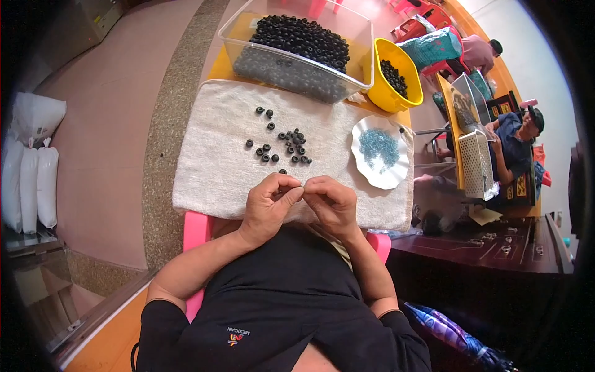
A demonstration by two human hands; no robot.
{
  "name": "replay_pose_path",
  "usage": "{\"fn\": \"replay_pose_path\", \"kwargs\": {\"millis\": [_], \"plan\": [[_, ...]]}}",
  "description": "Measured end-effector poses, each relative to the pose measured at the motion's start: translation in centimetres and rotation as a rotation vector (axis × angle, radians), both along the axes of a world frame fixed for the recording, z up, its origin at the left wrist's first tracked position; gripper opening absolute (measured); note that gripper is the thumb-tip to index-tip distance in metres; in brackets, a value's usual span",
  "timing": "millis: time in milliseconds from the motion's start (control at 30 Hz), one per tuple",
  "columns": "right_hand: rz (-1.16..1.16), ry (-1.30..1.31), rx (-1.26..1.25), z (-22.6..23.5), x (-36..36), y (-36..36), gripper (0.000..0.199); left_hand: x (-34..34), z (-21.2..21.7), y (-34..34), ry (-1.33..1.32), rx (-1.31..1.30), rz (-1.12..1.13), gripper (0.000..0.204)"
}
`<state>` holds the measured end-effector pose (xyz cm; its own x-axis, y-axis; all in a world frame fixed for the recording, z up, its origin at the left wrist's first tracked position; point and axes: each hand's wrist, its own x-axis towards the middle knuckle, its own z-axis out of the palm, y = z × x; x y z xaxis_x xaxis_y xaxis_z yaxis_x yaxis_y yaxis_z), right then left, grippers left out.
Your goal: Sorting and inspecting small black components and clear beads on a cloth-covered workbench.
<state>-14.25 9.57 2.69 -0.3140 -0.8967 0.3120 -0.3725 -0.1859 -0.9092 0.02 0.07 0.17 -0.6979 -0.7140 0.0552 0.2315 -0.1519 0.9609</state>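
Left hand (268,204), right hand (331,203) fingers pinched together over towel (211,161); held item unclear.

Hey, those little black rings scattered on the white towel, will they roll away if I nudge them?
Probably not far. The black rings look small and round, so they could roll on edge, but most seem to lie flat. The white towel looks nubby and soft, which should slow them. They seem light, so a nudge may scatter several at once.
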Motion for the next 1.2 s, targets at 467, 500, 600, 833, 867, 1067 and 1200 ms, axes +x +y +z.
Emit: {"fn": "replay_pose_path", "kwargs": {"millis": [467,500,600,833,867,1067,1200], "plan": [[0.018,-0.186,0.031,-1.4,-0.6,0.1,0.01,-0.1,0.2,0.0,-0.05,-0.041,0.026,0.012],[0.018,-0.186,0.031,-1.5,-0.6,0.1,0.01,-0.1,0.1,0.0,-0.05,-0.041,0.026,0.012],[0.034,-0.194,0.022,-1.6,-0.8,0.1,0.01,-0.2,-0.2,-0.1,-0.033,0.02,0.03,0.012],[0.011,-0.232,0.002,-0.5,0.0,-0.4,0.022,-0.3,-0.1,-0.1,-0.033,0.027,0.023,0.014],[0.035,-0.168,-0.014,-0.6,-0.1,-0.5,0.023,-0.3,-0.1,-0.1,-0.033,0.035,0.027,0.014],[0.025,-0.032,-0.081,-0.8,-0.2,-0.4,0.016,-0.3,-0.5,-0.2,-0.038,0.04,0.02,0.013],[0.016,-0.046,-0.079,-0.5,0.0,-0.2,0.014,-0.4,-0.6,-0.1,-0.016,0.053,0.009,0.012]]}}
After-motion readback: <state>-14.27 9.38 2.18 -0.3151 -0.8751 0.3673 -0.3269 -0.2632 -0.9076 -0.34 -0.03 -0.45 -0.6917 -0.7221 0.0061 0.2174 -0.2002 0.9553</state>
